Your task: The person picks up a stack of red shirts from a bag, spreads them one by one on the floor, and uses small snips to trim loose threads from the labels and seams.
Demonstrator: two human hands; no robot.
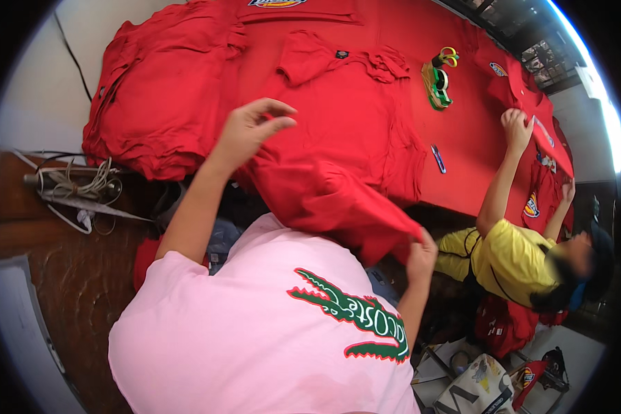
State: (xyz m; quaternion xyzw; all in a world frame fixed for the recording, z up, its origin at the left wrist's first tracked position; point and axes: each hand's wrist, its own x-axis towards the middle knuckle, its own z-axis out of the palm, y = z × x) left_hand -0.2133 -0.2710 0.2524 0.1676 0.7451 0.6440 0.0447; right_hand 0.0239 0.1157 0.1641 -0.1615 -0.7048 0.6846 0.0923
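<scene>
A red T-shirt (pixel 331 117) lies spread in front of me, its neck toward the far side. Its lower part is bunched and droops over the table's near edge. My right hand (pixel 422 254) pinches a corner of that drooping cloth, low at the right. Above the cloth's left side, my left hand (pixel 259 125) is raised with thumb and fingers apart, holding nothing. A thick pile of red T-shirts (pixel 165 83) is to the left of it.
A green tape dispenser (pixel 436 86) with yellow-handled scissors (pixel 448 56) and a small blue cutter-like tool (pixel 438 159) lie on the red-covered table (pixel 455 186). At right, a co-worker in yellow (pixel 517 265) lifts a red shirt (pixel 548 141). Tangled cords (pixel 83 183) are at left.
</scene>
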